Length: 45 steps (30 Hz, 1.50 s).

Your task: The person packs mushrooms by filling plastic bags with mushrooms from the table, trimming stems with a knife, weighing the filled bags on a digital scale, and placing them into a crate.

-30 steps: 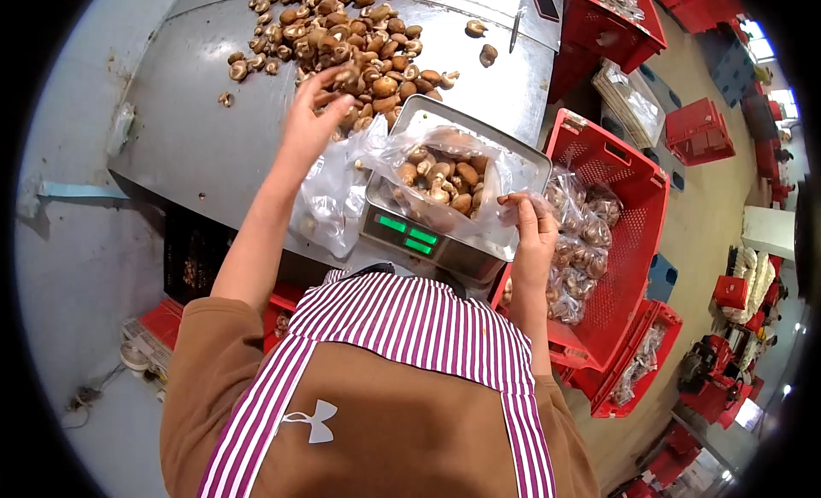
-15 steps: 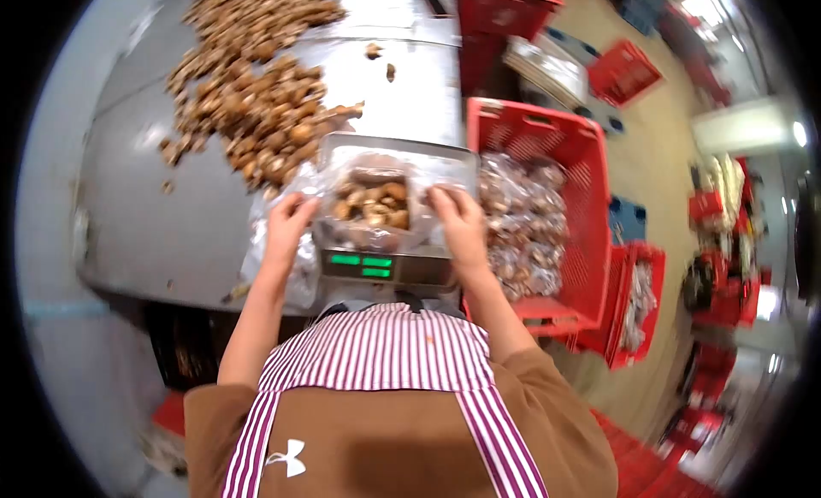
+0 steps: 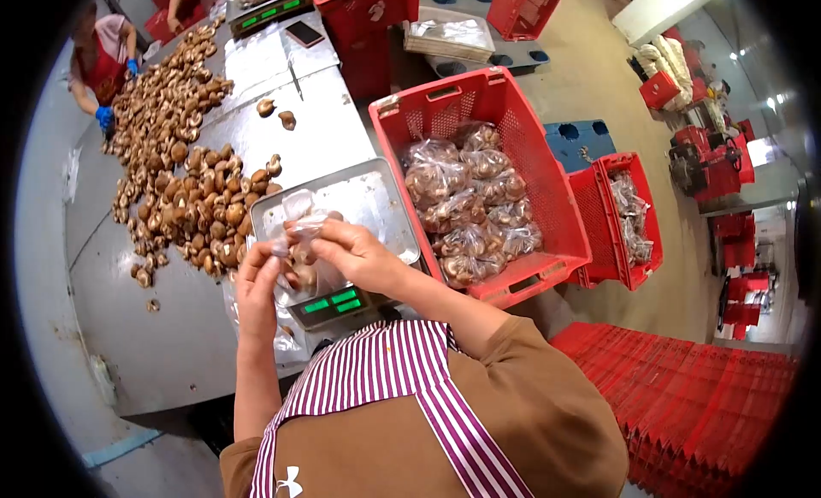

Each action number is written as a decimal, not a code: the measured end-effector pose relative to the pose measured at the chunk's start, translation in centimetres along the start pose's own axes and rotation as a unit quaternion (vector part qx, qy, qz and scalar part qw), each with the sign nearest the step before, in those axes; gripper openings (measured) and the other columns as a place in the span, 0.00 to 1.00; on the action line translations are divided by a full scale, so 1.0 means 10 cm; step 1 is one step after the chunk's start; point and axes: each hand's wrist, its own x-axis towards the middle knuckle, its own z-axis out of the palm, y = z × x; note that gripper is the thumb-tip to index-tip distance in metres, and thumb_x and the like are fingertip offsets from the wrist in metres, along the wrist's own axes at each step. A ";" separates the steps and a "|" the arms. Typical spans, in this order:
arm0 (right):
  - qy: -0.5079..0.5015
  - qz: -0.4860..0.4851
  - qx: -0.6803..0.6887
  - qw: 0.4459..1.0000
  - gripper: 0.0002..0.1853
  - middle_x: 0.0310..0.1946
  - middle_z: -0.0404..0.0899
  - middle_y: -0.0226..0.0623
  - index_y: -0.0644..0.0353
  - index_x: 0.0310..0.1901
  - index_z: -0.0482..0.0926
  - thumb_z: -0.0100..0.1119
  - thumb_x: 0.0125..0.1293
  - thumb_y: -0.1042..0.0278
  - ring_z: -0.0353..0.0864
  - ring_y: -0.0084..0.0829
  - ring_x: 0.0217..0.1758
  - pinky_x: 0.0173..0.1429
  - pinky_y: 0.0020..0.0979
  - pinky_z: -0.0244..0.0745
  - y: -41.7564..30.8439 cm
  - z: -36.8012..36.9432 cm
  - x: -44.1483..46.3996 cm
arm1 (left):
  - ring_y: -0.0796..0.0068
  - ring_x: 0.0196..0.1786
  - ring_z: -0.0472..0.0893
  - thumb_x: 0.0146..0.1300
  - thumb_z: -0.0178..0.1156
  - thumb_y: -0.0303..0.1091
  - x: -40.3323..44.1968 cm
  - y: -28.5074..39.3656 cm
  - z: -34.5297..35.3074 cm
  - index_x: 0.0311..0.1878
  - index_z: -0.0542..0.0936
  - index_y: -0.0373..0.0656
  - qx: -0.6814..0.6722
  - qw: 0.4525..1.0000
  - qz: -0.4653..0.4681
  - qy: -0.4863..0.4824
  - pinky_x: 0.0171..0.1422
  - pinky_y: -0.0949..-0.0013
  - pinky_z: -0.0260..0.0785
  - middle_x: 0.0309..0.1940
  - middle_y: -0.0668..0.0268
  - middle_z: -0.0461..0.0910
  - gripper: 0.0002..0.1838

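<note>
A clear plastic bag of mushrooms (image 3: 301, 274) is over the near left part of the scale's metal tray (image 3: 380, 198). My left hand (image 3: 256, 284) pinches the bag's plastic at its left side. My right hand (image 3: 357, 257) has its fingers closed on the same plastic from the right, close to my left fingertips. The hands partly cover the bag, and I cannot tell whether it rests on the tray. Green digits glow on the scale display (image 3: 332, 305) below. Beside the scale lies a heap of loose brown mushrooms (image 3: 201, 211).
Right of the scale, a red crate (image 3: 547, 271) holds several bagged portions (image 3: 466, 211). A smaller red crate (image 3: 614, 168) stands beyond it. On the table lie a phone (image 3: 304, 33) and two stray mushrooms (image 3: 287, 120). A blue-gloved co-worker (image 3: 101, 57) is at the far left.
My hands have come together from opposite sides of the spread bag, drawing its plastic inward around the mushrooms. The view has turned, showing more of the crates and a co-worker.
</note>
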 end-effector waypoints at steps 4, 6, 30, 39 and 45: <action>-0.103 0.059 -0.052 0.992 0.15 0.49 0.84 0.40 0.64 0.55 0.81 0.52 0.71 0.71 0.81 0.30 0.47 0.54 0.31 0.75 0.03 -0.08 0.23 | 0.78 0.37 0.78 0.68 0.56 0.32 -0.05 0.02 0.13 0.46 0.76 0.38 0.035 0.991 -0.065 -0.113 0.43 0.71 0.72 0.36 0.68 0.78 0.09; -0.090 0.056 -0.075 0.992 0.12 0.40 0.85 0.41 0.63 0.48 0.84 0.57 0.68 0.69 0.81 0.34 0.45 0.52 0.34 0.74 0.04 -0.13 0.28 | 0.78 0.39 0.78 0.67 0.56 0.31 0.04 0.03 0.05 0.46 0.76 0.37 0.040 0.994 -0.035 -0.090 0.46 0.71 0.71 0.36 0.67 0.78 0.08; -0.054 -0.086 -0.411 0.906 0.07 0.31 0.77 0.39 0.61 0.32 0.79 0.63 0.61 0.67 0.75 0.43 0.39 0.47 0.41 0.67 0.56 -0.28 0.21 | 0.61 0.36 0.78 0.62 0.63 0.31 0.71 -0.34 -0.41 0.34 0.80 0.38 0.584 0.788 0.196 -0.008 0.42 0.63 0.70 0.30 0.59 0.79 0.06; -0.039 -0.079 -0.322 0.943 0.06 0.30 0.75 0.40 0.63 0.31 0.77 0.61 0.62 0.71 0.73 0.44 0.38 0.44 0.41 0.67 0.22 -0.18 0.40 | 0.81 0.35 0.74 0.68 0.55 0.32 0.54 0.10 -0.12 0.32 0.77 0.38 0.058 0.998 0.039 0.004 0.45 0.73 0.67 0.28 0.71 0.76 0.09; -0.121 -0.171 -0.449 0.869 0.05 0.32 0.77 0.39 0.62 0.28 0.74 0.61 0.58 0.75 0.75 0.42 0.42 0.48 0.39 0.69 0.52 -0.13 0.08 | 0.70 0.34 0.79 0.68 0.55 0.35 0.98 -0.23 -0.58 0.32 0.79 0.43 -0.206 0.956 -0.121 0.168 0.50 0.65 0.72 0.27 0.64 0.81 0.10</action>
